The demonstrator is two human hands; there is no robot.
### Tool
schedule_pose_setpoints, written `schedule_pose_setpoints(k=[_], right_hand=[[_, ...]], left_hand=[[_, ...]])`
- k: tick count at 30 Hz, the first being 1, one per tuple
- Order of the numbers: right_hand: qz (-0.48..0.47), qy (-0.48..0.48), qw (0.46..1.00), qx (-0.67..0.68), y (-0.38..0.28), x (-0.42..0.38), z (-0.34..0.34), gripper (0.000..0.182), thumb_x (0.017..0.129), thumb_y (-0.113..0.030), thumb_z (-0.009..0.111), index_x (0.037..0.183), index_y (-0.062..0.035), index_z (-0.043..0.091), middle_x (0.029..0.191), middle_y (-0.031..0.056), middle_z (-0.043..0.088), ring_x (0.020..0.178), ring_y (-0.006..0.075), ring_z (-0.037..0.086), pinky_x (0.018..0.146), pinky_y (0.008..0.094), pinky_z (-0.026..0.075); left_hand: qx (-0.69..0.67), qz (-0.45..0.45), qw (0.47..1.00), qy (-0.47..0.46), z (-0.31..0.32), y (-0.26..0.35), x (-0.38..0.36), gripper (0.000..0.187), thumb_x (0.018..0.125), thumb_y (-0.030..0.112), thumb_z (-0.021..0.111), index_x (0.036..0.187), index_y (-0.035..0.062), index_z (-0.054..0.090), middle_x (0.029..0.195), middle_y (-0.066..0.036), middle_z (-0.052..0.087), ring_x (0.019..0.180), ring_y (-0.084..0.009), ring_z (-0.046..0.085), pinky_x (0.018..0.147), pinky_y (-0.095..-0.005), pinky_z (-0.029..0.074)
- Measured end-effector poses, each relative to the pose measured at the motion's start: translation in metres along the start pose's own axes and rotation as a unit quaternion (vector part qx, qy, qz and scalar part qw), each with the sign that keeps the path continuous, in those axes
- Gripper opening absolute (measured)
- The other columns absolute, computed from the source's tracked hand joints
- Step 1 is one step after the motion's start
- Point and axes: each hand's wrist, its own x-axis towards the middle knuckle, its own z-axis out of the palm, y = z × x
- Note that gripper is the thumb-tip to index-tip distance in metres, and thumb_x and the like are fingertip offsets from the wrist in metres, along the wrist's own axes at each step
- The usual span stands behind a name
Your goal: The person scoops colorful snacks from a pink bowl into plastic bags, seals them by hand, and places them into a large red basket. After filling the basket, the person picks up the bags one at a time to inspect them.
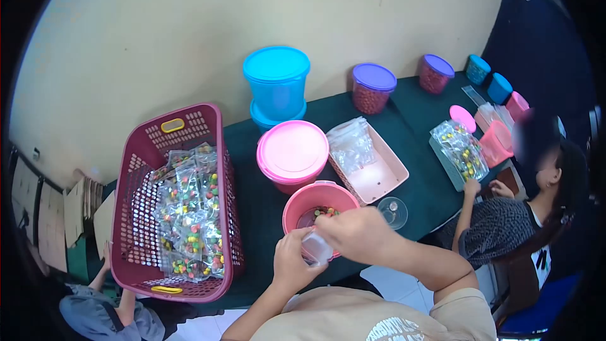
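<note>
A small clear plastic bag (pixel 317 247) is wrapped by the fingers of my left hand (pixel 294 259), at the near rim of an open pink tub (pixel 291 213). Colourful candies (pixel 326 212) lie at the bottom of that tub. My right hand (pixel 353 232) is closed over the near right side of the tub, beside the bag's mouth; what its fingers hold is hidden. Right of it stands a clear round container (pixel 392 213). Behind, a pink tray (pixel 395 169) holds a stack of empty clear bags (pixel 351 145).
A maroon basket (pixel 228 215) of filled candy bags stands left. Behind the tub are a pink-lidded tub (pixel 293 151) and stacked blue tubs (pixel 278 82). Purple-lidded tubs (pixel 374 88) line the wall. A co-worker (pixel 499 221) sits right by a bag-filled tray; another person (pixel 107 312) is lower left.
</note>
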Motion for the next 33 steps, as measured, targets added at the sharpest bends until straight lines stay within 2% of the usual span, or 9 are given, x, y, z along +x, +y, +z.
schedule_pose_setpoints(k=[5, 11, 15, 22, 24, 27, 29, 31, 33], right_hand=[[-0.04, -0.108, 0.993, 0.034, 0.003, -0.002, 0.018, 0.011, 0.079, -0.014, 0.061, 0.087, -0.0089, 0.055, 0.061, 0.0064, 0.057, 0.054, 0.0221, 0.06, 0.048, 0.0346, 0.047], [-0.078, -0.07, 0.993, 0.062, 0.012, 0.01, -0.013, 0.013, 0.078, -0.013, 0.061, 0.088, -0.0085, 0.055, 0.062, 0.0076, 0.058, 0.054, 0.0236, 0.061, 0.049, 0.0346, 0.048], [-0.129, -0.116, 0.982, 0.077, 0.021, -0.003, -0.013, 0.013, 0.079, -0.013, 0.062, 0.088, -0.0083, 0.055, 0.061, 0.0074, 0.058, 0.053, 0.0242, 0.061, 0.048, 0.0351, 0.047], [-0.123, -0.127, 0.978, 0.11, 0.049, -0.012, -0.052, 0.012, 0.079, -0.014, 0.062, 0.085, -0.0092, 0.053, 0.06, 0.0071, 0.058, 0.054, 0.0264, 0.06, 0.045, 0.0366, 0.044], [-0.135, -0.143, 0.976, 0.092, 0.053, -0.017, -0.05, 0.016, 0.077, -0.016, 0.067, 0.084, -0.0074, 0.056, 0.063, 0.0098, 0.06, 0.055, 0.0278, 0.061, 0.048, 0.0367, 0.045], [-0.075, -0.135, 0.977, 0.145, 0.068, -0.011, -0.069, 0.015, 0.077, -0.015, 0.067, 0.086, -0.0075, 0.057, 0.065, 0.0111, 0.06, 0.06, 0.028, 0.062, 0.054, 0.0378, 0.047], [0.012, -0.114, 0.981, 0.156, 0.085, -0.008, -0.077, 0.014, 0.075, -0.011, 0.07, 0.079, -0.0065, 0.058, 0.061, 0.0101, 0.058, 0.057, 0.0258, 0.06, 0.053, 0.033, 0.045], [0.077, -0.058, 0.97, 0.224, 0.107, -0.009, -0.073, 0.013, 0.077, -0.005, 0.069, 0.079, -0.0025, 0.057, 0.058, 0.008, 0.052, 0.051, 0.0143, 0.051, 0.053, 0.0263, 0.041], [0.105, -0.039, 0.962, 0.249, 0.125, -0.013, -0.063, 0.013, 0.079, -0.006, 0.066, 0.082, -0.001, 0.055, 0.058, 0.0075, 0.051, 0.051, 0.0134, 0.048, 0.053, 0.0263, 0.04]], left_hand=[[-0.002, -0.015, 1.0, 0.013, 0.011, -0.002, -0.011, 0.067, 0.054, 0.015, 0.08, 0.113, 0.0069, 0.049, 0.103, -0.013, 0.059, 0.097, -0.0327, 0.057, 0.084, -0.0414, 0.044], [-0.01, -0.066, 0.997, 0.04, 0.009, 0.015, -0.011, 0.067, 0.056, 0.014, 0.079, 0.115, 0.0068, 0.048, 0.107, -0.014, 0.057, 0.101, -0.0342, 0.056, 0.087, -0.0422, 0.044], [0.001, -0.076, 0.995, 0.058, 0.025, 0.04, -0.012, 0.069, 0.056, 0.014, 0.079, 0.116, 0.0073, 0.047, 0.109, -0.013, 0.057, 0.102, -0.0337, 0.055, 0.088, -0.0417, 0.044], [-0.003, -0.1, 0.99, 0.097, 0.052, 0.073, -0.008, 0.07, 0.057, 0.014, 0.079, 0.118, 0.0081, 0.047, 0.112, -0.013, 0.056, 0.104, -0.0335, 0.055, 0.095, -0.0419, 0.042], [-0.009, -0.099, 0.989, 0.106, 0.058, 0.08, -0.004, 0.07, 0.057, 0.014, 0.079, 0.119, 0.0083, 0.047, 0.113, -0.013, 0.056, 0.105, -0.0332, 0.055, 0.097, -0.042, 0.041], [0.007, -0.065, 0.989, 0.134, 0.062, 0.079, -0.006, 0.069, 0.057, 0.015, 0.078, 0.119, 0.0079, 0.048, 0.114, -0.012, 0.056, 0.106, -0.0324, 0.055, 0.096, -0.0414, 0.041], [-0.004, -0.099, 0.98, 0.175, 0.063, 0.07, -0.01, 0.064, 0.058, 0.015, 0.078, 0.116, 0.0074, 0.051, 0.109, -0.014, 0.058, 0.103, -0.0314, 0.058, 0.088, -0.0385, 0.046], [-0.027, -0.146, 0.965, 0.217, 0.065, 0.053, -0.017, 0.057, 0.062, 0.015, 0.076, 0.113, 0.0061, 0.053, 0.101, -0.012, 0.061, 0.095, -0.0251, 0.06, 0.085, -0.0339, 0.046], [-0.167, -0.223, 0.924, 0.263, 0.063, 0.047, -0.02, 0.053, 0.071, 0.014, 0.074, 0.116, 0.0041, 0.048, 0.102, -0.01, 0.061, 0.093, -0.0172, 0.059, 0.082, -0.0309, 0.047]])
